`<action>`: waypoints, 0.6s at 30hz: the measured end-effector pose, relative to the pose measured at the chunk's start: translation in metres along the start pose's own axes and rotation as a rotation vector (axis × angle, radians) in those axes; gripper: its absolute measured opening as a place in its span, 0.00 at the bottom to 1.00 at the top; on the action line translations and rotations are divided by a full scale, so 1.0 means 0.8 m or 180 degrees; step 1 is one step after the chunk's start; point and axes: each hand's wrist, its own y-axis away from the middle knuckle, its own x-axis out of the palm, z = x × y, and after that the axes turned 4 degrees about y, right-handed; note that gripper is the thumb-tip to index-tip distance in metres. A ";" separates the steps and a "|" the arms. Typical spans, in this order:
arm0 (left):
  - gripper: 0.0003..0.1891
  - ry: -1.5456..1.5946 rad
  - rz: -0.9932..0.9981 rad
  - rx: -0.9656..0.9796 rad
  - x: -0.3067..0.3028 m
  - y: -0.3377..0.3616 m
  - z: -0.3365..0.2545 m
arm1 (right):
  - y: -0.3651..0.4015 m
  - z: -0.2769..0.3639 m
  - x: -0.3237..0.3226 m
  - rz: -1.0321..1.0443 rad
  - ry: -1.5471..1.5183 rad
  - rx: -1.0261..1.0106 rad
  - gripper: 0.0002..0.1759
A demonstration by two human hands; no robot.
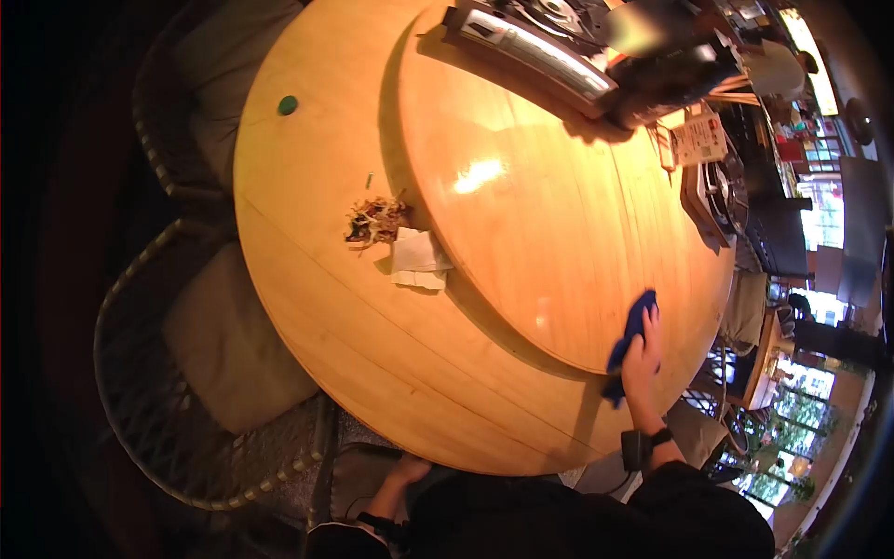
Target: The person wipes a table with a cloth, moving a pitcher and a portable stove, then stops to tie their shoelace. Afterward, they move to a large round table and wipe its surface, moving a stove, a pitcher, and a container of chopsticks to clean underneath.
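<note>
My right hand point(641, 359) presses a dark blue cloth point(636, 326) onto the near right rim of the raised wooden turntable point(549, 252). Part of the cloth hangs over that rim toward the round wooden table point(345, 317) below. My left hand point(410, 468) is low at the table's near edge, its fingers mostly hidden there. On the table's left side lie a small heap of scraps point(375, 221) and folded white paper napkins point(419, 258), beside the turntable. Farther up sits a green round cap point(288, 105).
A portable stove point(535, 51) and a dark cylindrical container point(675, 82) occupy the turntable's far side. A printed box point(700, 140) and a second stove point(722, 194) are at the right. Woven chairs with cushions point(233, 335) line the left.
</note>
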 end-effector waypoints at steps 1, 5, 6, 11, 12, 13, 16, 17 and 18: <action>0.25 0.0115 0.0068 0.0109 0.002 0.001 -0.001 | -0.021 0.026 0.015 0.0004 -0.0018 -0.0214 0.27; 0.25 -0.0050 0.0226 -0.0171 -0.005 0.011 -0.025 | -0.098 0.199 0.077 0.0151 -0.0696 -0.0942 0.28; 0.24 0.0005 0.0066 -0.0152 0.000 0.005 -0.002 | -0.111 0.234 0.098 0.0176 -0.0938 -0.1134 0.27; 0.24 -0.0044 -0.0028 -0.0283 -0.016 -0.004 0.013 | -0.103 0.304 0.141 -0.0093 -0.0965 -0.2004 0.28; 0.24 -0.0078 -0.0004 -0.0363 -0.021 0.001 0.010 | -0.085 0.290 0.132 0.0119 -0.1198 -0.1810 0.31; 0.24 -0.0112 0.0015 -0.0410 -0.025 -0.002 0.005 | -0.064 0.266 0.118 0.0332 -0.1181 -0.1715 0.35; 0.23 -0.0231 0.0014 -0.0517 -0.021 -0.005 -0.002 | -0.010 0.168 0.052 0.0766 -0.0953 -0.1549 0.39; 0.23 -0.0249 0.0006 -0.0552 -0.020 -0.005 -0.005 | 0.002 0.132 0.034 0.0763 -0.0850 -0.1470 0.38; 0.23 -0.0283 -0.0008 -0.0587 -0.017 -0.003 -0.007 | 0.009 0.090 0.019 0.0701 -0.0731 -0.1444 0.35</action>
